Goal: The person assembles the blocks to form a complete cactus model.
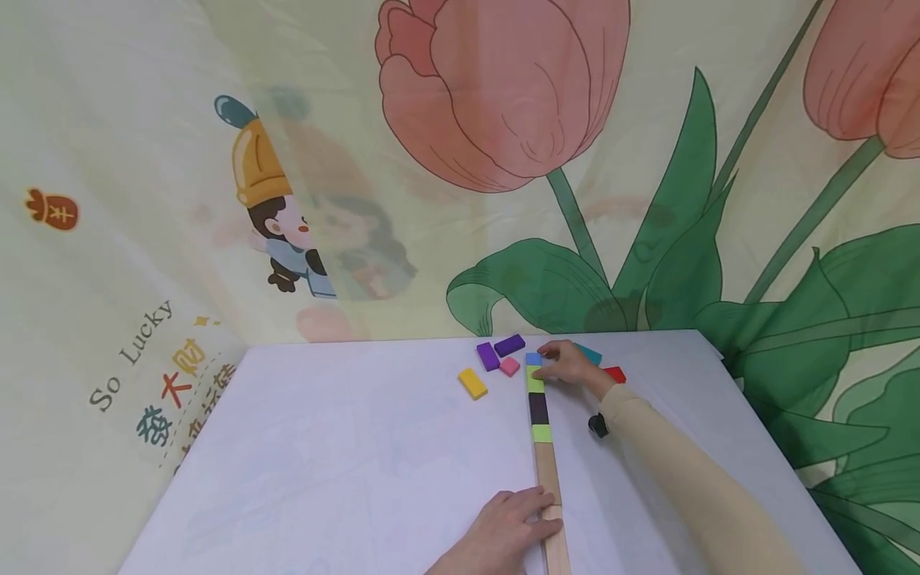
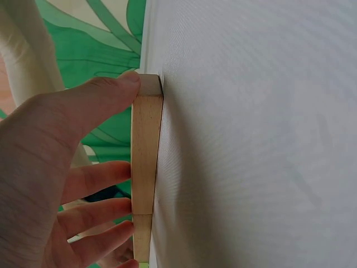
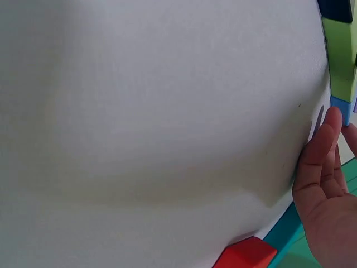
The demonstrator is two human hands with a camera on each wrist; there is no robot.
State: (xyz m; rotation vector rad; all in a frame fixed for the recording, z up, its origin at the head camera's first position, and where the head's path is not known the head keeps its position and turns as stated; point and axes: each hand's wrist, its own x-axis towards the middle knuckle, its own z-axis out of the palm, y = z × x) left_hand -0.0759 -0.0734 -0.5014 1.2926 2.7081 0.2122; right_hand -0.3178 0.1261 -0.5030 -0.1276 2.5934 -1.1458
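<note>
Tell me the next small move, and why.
I'd probably ease the right hand off the blue block: it sits in line against the light green block with no visible gap, the left hand touches the wooden blocks of the same row, and two purple blocks lie outside it.

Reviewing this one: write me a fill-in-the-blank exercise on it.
The row has a ____ block at its far end.
The dark block sits between two ____ blocks.
The hand touching the wooden blocks is the ____.
Beside the teal block lies a ____ block.

Missing words: blue; light green; left; red.
</note>
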